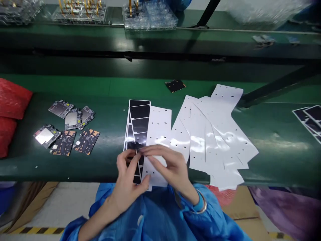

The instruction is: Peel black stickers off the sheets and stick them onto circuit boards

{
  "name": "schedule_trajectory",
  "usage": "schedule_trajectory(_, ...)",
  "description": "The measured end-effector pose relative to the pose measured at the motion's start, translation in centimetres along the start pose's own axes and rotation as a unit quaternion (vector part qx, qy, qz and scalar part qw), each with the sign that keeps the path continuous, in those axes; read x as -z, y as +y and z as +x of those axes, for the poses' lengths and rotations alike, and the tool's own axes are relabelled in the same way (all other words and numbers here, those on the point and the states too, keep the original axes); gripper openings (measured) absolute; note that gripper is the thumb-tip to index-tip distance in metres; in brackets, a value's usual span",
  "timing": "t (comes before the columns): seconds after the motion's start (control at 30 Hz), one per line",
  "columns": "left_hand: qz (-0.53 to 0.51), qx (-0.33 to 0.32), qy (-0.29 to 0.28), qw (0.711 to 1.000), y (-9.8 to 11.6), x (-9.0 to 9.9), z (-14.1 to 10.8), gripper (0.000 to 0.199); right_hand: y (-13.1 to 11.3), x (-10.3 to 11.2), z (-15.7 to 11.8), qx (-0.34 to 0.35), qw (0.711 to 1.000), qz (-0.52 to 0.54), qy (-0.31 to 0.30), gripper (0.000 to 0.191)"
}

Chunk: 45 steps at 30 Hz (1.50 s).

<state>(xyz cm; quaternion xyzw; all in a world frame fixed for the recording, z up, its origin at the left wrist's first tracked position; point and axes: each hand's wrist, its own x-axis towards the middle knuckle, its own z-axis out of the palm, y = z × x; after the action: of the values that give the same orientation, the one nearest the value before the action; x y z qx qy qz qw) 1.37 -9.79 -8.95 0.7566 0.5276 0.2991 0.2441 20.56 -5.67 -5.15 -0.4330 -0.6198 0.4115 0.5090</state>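
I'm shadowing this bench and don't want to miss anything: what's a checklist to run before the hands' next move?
1. Left hand and right hand both in view: ok.
2. Fingertips over the black-panelled sheeting: ok.
3. Item between the fingertips identifiable: cannot tell, fingers hide it.
4. Circuit boards apart from the hands: ok, at left.
5. White sheets squared up: not ok, fanned and overlapping.

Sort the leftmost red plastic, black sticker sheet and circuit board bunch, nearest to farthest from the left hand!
1. Black sticker sheet: right at the left hand.
2. Circuit board bunch: off to its left.
3. Red plastic: far left edge.
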Motion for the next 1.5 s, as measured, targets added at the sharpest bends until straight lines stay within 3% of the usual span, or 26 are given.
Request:
schedule_trajectory(0.07, -0.060, -0.003, -0.036, 0.998, 0.0, 0.3, 0.8, 0.049, -0.1, -0.6, 0.2, 0.019, 0.999, 0.021, -0.024, 0.021)
schedule_trajectory(0.17, -0.078, 0.002, -0.064, 0.995, -0.5, 1.4, 1.0, 0.044, 0.9, 0.4, 0.6, -0.055, 0.996, 0.060, 0.048, 0.030)
schedule_trajectory(0.27, -0.053, -0.032, -0.100, 0.993, -0.7, 2.3, 0.8, 0.036, 2.4, 1.1, 1.0, -0.149, 0.982, 0.113, -0.003, 0.021)
schedule_trajectory(0.33, -0.005, -0.051, -0.108, 0.993, -1.0, 2.8, 1.4, 0.030, 3.0, 0.8, 1.2, -0.167, 0.982, 0.088, -0.030, 0.019)
schedule_trajectory(0.4, 0.084, -0.049, -0.091, 0.991, -2.3, 3.7, 2.9, 0.028, 3.1, 0.3, 1.2, -0.121, 0.993, -0.004, -0.004, 0.021)
schedule_trajectory(0.47, 0.191, -0.016, -0.042, 0.981, -5.0, 5.2, 5.1, 0.034, 2.8, 0.2, 1.2, -0.018, 0.990, -0.131, 0.041, 0.013)
schedule_trajectory(0.57, 0.296, 0.073, 0.084, 0.949, -10.2, 7.8, 7.9, 0.049, 2.3, 1.0, 1.0, 0.115, 0.950, -0.277, 0.084, 0.009)
schedule_trajectory(0.67, 0.320, 0.076, 0.091, 0.940, -13.4, 8.2, 8.4, 0.057, 1.9, 2.5, 0.7, 0.139, 0.930, -0.325, 0.099, 0.010)
schedule_trajectory(0.73, 0.303, 0.050, 0.042, 0.951, -13.3, 6.7, 7.5, 0.062, 1.9, 3.2, 0.4, 0.119, 0.932, -0.322, 0.118, 0.011)
schedule_trajectory(0.83, 0.245, 0.024, -0.024, 0.969, -11.2, 3.8, 6.3, 0.067, 2.3, 3.4, 0.2, 0.072, 0.944, -0.291, 0.138, 0.010)
schedule_trajectory(0.9, 0.190, 0.017, -0.047, 0.980, -9.7, 3.0, 6.2, 0.068, 2.6, 3.2, 0.1, 0.054, 0.952, -0.271, 0.129, 0.008)
schedule_trajectory(0.97, 0.149, 0.021, -0.043, 0.988, -9.2, 3.7, 6.1, 0.072, 2.8, 3.1, 0.1, 0.038, 0.958, -0.256, 0.121, 0.008)
schedule_trajectory(1.03, 0.140, 0.040, -0.034, 0.989, -9.6, 5.5, 5.5, 0.077, 2.8, 3.3, 0.0, 0.007, 0.963, -0.234, 0.132, 0.011)
schedule_trajectory(1.13, 0.136, 0.062, -0.083, 0.985, -11.3, 8.2, 3.8, 0.078, 2.8, 3.8, 0.0, -0.072, 0.970, -0.166, 0.164, 0.015)
schedule_trajectory(1.2, 0.121, 0.054, -0.115, 0.984, -12.2, 9.0, 2.7, 0.072, 2.9, 3.8, 0.3, -0.111, 0.975, -0.097, 0.163, 0.016)
schedule_trajectory(1.33, 0.112, 0.029, -0.052, 0.992, -12.0, 8.2, 2.2, 0.056, 2.5, 2.9, 1.2, -0.124, 0.984, 0.005, 0.128, 0.022)
schedule_trajectory(1.43, 0.127, 0.000, 0.072, 0.989, -10.0, 7.9, 2.4, 0.055, 1.5, 2.4, 1.5, -0.119, 0.987, 0.023, 0.108, 0.021)
schedule_trajectory(1.5, 0.108, -0.037, 0.136, 0.984, -8.0, 8.1, 2.5, 0.067, 0.5, 2.2, 1.6, -0.113, 0.988, 0.043, 0.097, 0.019)
